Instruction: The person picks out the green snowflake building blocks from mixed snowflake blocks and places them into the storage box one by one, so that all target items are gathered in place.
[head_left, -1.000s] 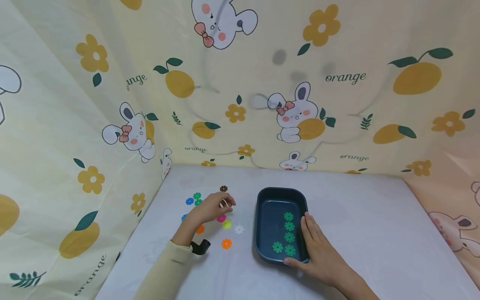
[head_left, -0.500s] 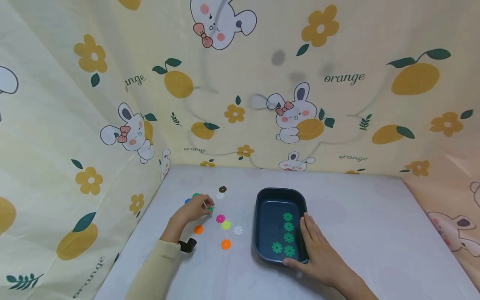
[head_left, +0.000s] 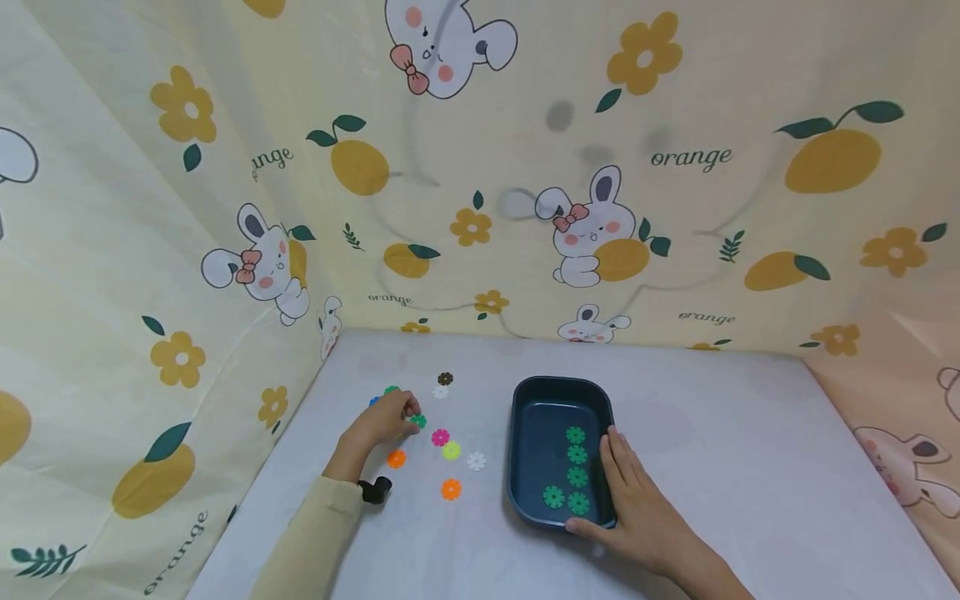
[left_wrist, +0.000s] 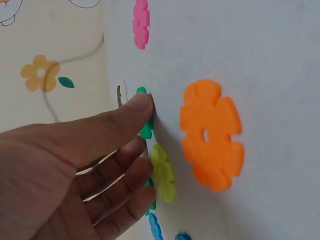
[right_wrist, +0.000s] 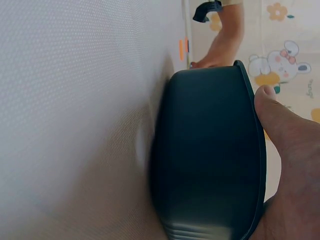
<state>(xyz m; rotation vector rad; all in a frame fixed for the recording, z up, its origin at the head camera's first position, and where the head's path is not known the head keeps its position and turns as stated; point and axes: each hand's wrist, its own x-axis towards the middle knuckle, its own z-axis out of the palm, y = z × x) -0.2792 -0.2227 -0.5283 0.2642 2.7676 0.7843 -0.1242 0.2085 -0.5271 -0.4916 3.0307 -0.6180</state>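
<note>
In the head view my left hand (head_left: 381,419) is low over the loose pieces at the left, thumb and fingertips at a green flower-shaped disc (head_left: 419,422). In the left wrist view the thumb tip covers part of that green disc (left_wrist: 146,129), and the other fingers are curled; the pinch itself is partly hidden. A dark blue rectangular tray (head_left: 538,442) holds several green flower discs (head_left: 577,454) along its right and near side. My right hand (head_left: 641,510) rests against the tray's right wall with straight fingers, its thumb on the near rim.
Around the left hand lie orange discs (head_left: 451,489), a yellow disc (head_left: 452,451), a pink disc (head_left: 440,437), white discs (head_left: 477,461), a brown disc (head_left: 446,378) and a partly covered blue disc (head_left: 374,401). A printed curtain (head_left: 480,167) surrounds the white table (head_left: 712,433).
Over the last second my left hand has moved left and come down to the green disc, its fingers drawing in slightly. The right hand and tray have stayed in place.
</note>
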